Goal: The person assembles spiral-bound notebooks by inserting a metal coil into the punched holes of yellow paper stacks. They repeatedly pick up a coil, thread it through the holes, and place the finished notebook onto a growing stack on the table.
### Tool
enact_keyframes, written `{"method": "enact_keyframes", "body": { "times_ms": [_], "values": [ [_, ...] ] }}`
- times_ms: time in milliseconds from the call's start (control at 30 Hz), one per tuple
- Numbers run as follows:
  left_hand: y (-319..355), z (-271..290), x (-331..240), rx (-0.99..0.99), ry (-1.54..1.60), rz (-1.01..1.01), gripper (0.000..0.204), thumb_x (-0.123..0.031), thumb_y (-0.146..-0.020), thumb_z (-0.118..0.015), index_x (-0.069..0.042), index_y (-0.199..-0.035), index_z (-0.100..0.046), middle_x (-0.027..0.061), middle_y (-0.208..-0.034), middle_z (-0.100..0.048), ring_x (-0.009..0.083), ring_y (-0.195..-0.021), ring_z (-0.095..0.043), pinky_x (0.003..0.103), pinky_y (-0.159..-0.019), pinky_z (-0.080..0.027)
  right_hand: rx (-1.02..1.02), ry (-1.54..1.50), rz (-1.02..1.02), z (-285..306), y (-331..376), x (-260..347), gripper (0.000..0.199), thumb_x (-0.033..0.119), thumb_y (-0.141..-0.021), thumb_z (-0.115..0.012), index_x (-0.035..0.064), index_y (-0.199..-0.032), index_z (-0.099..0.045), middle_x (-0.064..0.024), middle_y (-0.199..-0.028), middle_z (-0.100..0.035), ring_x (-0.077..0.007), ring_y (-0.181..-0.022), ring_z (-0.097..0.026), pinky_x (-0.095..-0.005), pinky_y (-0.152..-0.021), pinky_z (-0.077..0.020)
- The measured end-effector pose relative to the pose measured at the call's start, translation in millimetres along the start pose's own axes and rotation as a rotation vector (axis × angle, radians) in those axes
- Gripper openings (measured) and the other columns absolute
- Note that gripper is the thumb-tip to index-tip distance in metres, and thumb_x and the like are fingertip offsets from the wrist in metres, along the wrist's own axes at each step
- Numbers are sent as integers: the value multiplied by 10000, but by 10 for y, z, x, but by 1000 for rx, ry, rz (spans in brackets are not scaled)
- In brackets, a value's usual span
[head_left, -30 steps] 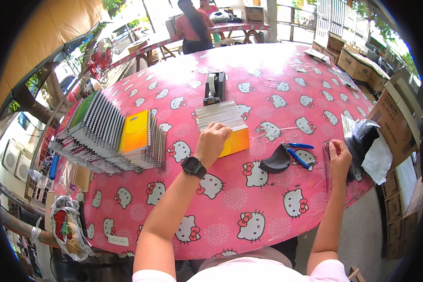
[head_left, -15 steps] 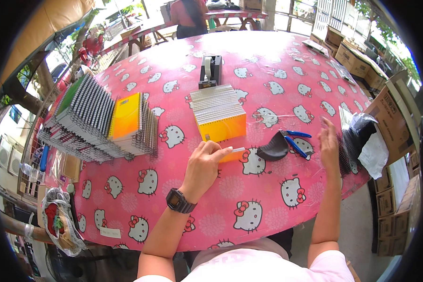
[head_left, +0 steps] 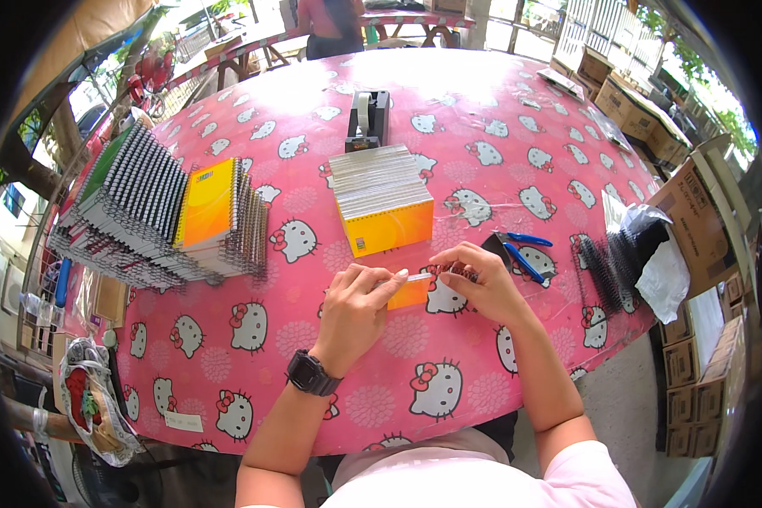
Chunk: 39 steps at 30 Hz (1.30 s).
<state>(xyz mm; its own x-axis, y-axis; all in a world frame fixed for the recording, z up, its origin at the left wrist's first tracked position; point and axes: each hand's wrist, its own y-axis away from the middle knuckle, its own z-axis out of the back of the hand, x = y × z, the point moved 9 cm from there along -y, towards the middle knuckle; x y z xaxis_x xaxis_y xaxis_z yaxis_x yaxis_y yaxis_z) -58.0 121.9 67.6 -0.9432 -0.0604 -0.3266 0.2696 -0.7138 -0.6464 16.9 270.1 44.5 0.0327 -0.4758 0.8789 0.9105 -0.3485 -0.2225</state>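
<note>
My left hand [head_left: 354, 303], with a black watch on its wrist, pinches a small orange-covered pad [head_left: 408, 295] flat near the table's middle. At the pad's far edge, my right hand [head_left: 493, 292] has its fingers closed on a dark spiral binding coil [head_left: 461, 270]. Whether the coil has entered the pad's holes is too small to tell. Just beyond my hands stands a block of yellow-orange pads [head_left: 387, 222] with pale edges upward. Blue-handled pliers [head_left: 523, 254] lie right of my right hand, beside a black curved piece [head_left: 492, 243] that this hand partly covers.
A black tape dispenser [head_left: 368, 120] stands behind the pad block. Stacked spiral notebooks [head_left: 135, 212] fill the left side. Loose black coils [head_left: 605, 267] and white wrapping [head_left: 662, 284] lie at the right edge. Cardboard boxes [head_left: 694, 220] stand beyond it; a person [head_left: 330, 30] is at the far end.
My right hand has come in from the right, beside the coils, to the pad, and now holds a coil there. My left hand still pinches the pad. The whole view has shifted slightly.
</note>
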Motion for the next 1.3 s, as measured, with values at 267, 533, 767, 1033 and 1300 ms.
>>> {"method": "enact_keyframes", "body": {
  "times_ms": [267,533,767,1033,1300],
  "values": [
    [5,-12,8,51,38,-18,363,10,-728,-626,-136,-1054,-692,-4,-870,-629,196,-830,-575,346,-740,-462,-26,7,18,15,15,21,194,-16,-801,-659,40,-986,-668,-24,-929,-596,-100,-841,-578,-234,-737,-477],
    [5,-10,9,38,41,-23,315,-2,-749,-616,-133,-1025,-692,3,-869,-634,195,-823,-577,345,-727,-460,-50,106,156,-6,17,143,226,-87,-700,-675,57,-873,-658,-28,-871,-582,-149,-837,-575,-271,-718,-466],
    [-8,0,18,33,92,-19,294,22,-744,-618,-108,-998,-691,30,-853,-642,224,-799,-580,350,-722,-471,1,169,285,-33,42,239,215,-54,-719,-677,59,-901,-662,-52,-847,-592,-212,-833,-582,-310,-716,-469],
    [-7,16,-28,41,8,1,262,-44,-746,-654,-112,-1000,-659,36,-854,-639,226,-809,-584,352,-737,-444,205,118,63,-116,98,150,325,28,-821,-637,36,-1138,-567,-126,-860,-636,-275,-820,-645,-340,-729,-504],
    [3,-137,-234,34,-15,-7,245,-218,-785,-695,-118,-992,-610,8,-876,-628,193,-841,-585,362,-769,-413,175,110,272,-146,174,289,329,18,-832,-635,56,-1141,-526,-93,-840,-600,-206,-710,-601,-306,-636,-479]
  ]
}}
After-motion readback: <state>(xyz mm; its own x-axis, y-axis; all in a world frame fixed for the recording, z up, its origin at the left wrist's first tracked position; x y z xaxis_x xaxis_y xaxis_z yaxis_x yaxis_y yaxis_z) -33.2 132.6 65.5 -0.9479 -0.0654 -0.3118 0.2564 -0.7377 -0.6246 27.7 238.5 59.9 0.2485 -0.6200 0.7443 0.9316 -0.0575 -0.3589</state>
